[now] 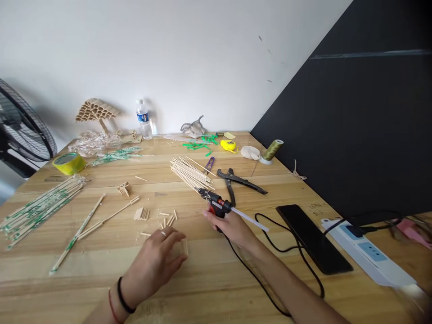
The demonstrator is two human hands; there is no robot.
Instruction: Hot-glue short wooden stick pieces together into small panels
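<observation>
My right hand [232, 225] is wrapped round a black and red hot glue gun [216, 202], a clear glue stick [249, 219] jutting from its back end. Its nozzle points to the far left, over the near end of a bundle of thin wooden sticks [191, 172]. Between the thumb and fingertips of my left hand [158, 254] are short wooden sticks [185, 247], slightly blurred, low over the table. Just beyond that hand lie loose cut stick pieces [170, 220] and a small flat row of joined sticks [142, 213].
Black cutters [241, 181] lie past the glue gun. A phone [313, 238], the gun's cord and a power strip [366, 249] occupy the right. Wrapped sticks [43, 207] and yellow tape [69, 163] are at left; a water bottle [144, 121] stands behind.
</observation>
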